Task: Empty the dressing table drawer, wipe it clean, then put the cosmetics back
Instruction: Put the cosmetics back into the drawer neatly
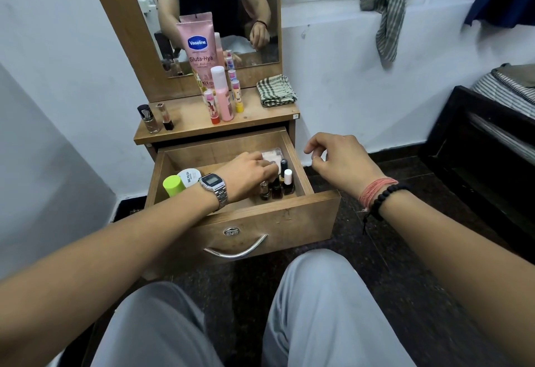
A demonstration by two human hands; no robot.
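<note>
The wooden drawer [307, 216] stands pulled out under the dressing table top. My left hand [246, 174], with a metal watch, reaches into it and its fingertips rest on the tops of several small nail polish bottles [279, 187] at the right side. What the fingers grip is hidden. A clear plastic box [273, 154] lies at the back right. A lime-green cap [173, 185] and a white nail polish remover lid [189, 177] sit at the left. My right hand [340, 161] hovers beside the drawer's right edge, fingers loosely curled, holding nothing.
On the table top [260, 116] stand a pink Vaseline tube [198, 51], a pink bottle [223, 97], several small lip balm tubes, two dark bottles [156, 117] and a folded checked cloth [276, 90]. A mirror rises behind. Another checked cloth [389, 4] hangs at the window. A dark bed frame [477, 140] is at the right.
</note>
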